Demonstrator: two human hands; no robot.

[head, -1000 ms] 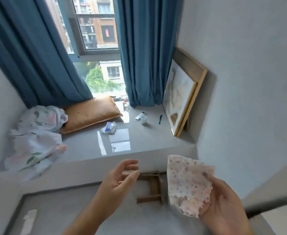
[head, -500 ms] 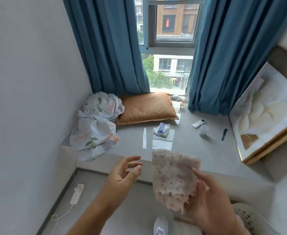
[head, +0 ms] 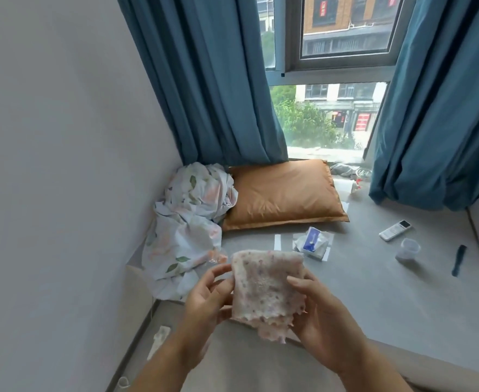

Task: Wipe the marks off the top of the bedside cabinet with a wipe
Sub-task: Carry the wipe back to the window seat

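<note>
The thin, pale, pink-speckled paper wipe (head: 266, 292) hangs upright between both hands, long axis vertical. Right hand (head: 321, 321) fingers pinch its right edge; left hand (head: 207, 301) fingers close on its left edge. The bedside cabinet is not in view; its direction cannot be told.

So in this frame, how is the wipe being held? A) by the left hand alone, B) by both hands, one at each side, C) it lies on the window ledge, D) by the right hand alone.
B: the left hand grips the left edge of the wipe while the right hand holds its right side, above the floor.
</note>
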